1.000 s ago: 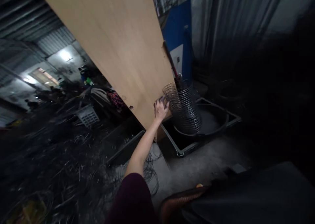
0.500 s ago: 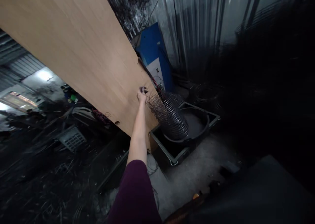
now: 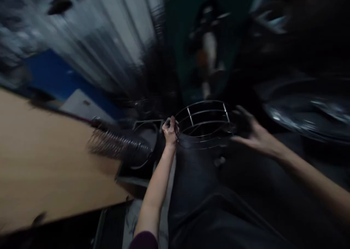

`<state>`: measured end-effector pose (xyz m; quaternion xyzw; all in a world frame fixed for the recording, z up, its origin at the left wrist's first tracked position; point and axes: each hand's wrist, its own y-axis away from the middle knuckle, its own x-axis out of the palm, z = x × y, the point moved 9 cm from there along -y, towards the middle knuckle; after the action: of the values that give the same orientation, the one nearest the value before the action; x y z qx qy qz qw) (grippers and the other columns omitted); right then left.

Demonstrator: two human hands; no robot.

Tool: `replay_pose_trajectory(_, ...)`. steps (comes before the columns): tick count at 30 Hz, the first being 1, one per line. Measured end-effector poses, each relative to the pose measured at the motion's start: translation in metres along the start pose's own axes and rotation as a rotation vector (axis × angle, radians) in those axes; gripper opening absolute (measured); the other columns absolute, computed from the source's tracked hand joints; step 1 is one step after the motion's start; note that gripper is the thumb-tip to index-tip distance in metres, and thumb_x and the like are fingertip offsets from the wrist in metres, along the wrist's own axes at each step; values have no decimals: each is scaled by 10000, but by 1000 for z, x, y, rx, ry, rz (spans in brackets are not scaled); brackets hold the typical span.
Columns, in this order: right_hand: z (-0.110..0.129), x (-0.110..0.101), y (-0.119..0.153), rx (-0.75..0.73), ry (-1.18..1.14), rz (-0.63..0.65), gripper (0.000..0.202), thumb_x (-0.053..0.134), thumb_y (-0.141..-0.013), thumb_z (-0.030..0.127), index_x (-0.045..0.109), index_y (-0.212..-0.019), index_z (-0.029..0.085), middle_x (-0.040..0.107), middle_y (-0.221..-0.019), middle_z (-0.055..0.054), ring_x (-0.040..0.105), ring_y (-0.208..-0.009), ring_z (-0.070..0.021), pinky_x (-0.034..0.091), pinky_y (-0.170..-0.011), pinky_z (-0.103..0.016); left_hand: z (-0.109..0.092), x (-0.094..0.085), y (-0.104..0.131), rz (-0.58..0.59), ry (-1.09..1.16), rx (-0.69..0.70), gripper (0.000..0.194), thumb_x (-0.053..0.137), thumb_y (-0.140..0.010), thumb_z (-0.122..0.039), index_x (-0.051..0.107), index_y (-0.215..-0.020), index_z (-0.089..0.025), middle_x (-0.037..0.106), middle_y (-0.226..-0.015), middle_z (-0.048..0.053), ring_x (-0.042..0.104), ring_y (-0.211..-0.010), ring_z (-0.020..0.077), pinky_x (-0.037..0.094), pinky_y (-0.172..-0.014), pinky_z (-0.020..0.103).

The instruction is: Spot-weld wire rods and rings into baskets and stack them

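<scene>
Wall (image 3: 104,34) of corrugated metal spans the upper left, blurred. Below it the board (image 3: 54,161) slants in, pale wood, with a blue panel (image 3: 54,74) behind. Dark cloth (image 3: 202,205) covers the lap. A green panel (image 3: 180,23) stands beyond. The bin (image 3: 132,179) sits beside the board, a coil (image 3: 120,145) leaning from it across the board. Between the hands is the wire frame (image 3: 209,110), above the cloth. The right hand (image 3: 254,132) has its grip spread at the frame's right end. The left hand (image 3: 170,130) curls at its left end; whether that grip pinches the wire, I cannot tell.
</scene>
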<state>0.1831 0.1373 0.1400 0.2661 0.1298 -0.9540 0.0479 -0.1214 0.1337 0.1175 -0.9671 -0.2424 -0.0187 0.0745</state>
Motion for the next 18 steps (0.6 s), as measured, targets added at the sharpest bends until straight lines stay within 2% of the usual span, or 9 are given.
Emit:
replay_pose_trajectory(2,-20,-26,20,-30,115,-27,820,689,-754,486,359,-1432,162,464,-1310,-153,447,-1194,-279,366,-1032,-414,46,45,29,79,-107,-109,614,360,-759,-777,477,-609,-194,445,-523,-26,441,-448,86,382,-472,214)
replay_pose_trajectory(5,-46,-30,45,-6,417,-31,714,673,-759,467,488,-1355,119,525,-1122,-183,478,-1042,-318,405,-938,-481,92,85,63,289,-186,-174,599,449,-722,-766,600,-744,-187,624,-741,48,618,-771,182,489,-767,311)
replay_pose_trajectory(7,-54,-14,58,13,576,33,714,699,-738,437,501,-1361,149,522,-1097,-186,463,-1007,-333,415,-886,-496,98,103,79,467,-213,-92,644,465,-729,-746,618,-1031,-198,642,-1067,99,572,-1092,246,412,-989,386)
replay_pose_trajectory(9,-57,2,66,27,631,95,727,689,-753,412,456,-1404,185,511,-1130,-186,456,-1017,-334,414,-870,-491,90,119,96,679,-266,64,793,456,-722,-753,479,-1292,-202,504,-1328,135,428,-1289,286,310,-1097,433)
replay_pose_trajectory(11,-62,7,67,28,580,186,764,682,-763,412,398,-1440,201,507,-1170,-181,467,-1047,-328,408,-889,-487,83,130,112,854,-405,186,942,555,-658,-742,355,-1397,-193,382,-1428,160,333,-1355,322,271,-1124,467)
replay_pose_trajectory(13,-75,-3,59,-26,437,340,773,680,-766,426,379,-1448,222,511,-1222,-151,486,-1094,-301,405,-933,-457,85,132,116,892,-578,210,1018,681,-606,-655,294,-1430,-199,345,-1438,166,327,-1355,336,277,-1122,491)
replay_pose_trajectory(15,-105,-38,40,-35,348,409,664,639,-809,415,431,-1414,238,515,-1274,-105,497,-1140,-251,400,-972,-384,89,129,111,857,-642,162,1007,742,-609,-542,267,-1434,-212,386,-1395,160,389,-1315,325,323,-1099,495)
replay_pose_trajectory(16,-131,-68,26,36,384,344,580,605,-841,387,476,-1381,221,514,-1293,-101,494,-1159,-235,391,-985,-358,90,128,108,849,-624,130,974,754,-617,-497,281,-1422,-217,423,-1362,155,431,-1282,319,353,-1082,489)
replay_pose_trajectory(18,-200,-142,2,367,629,113,414,504,-909,298,566,-1290,150,541,-1269,-138,509,-1150,-225,367,-994,-332,91,127,103,875,-571,76,874,768,-622,-432,355,-1367,-231,491,-1299,137,492,-1222,312,395,-1052,473)
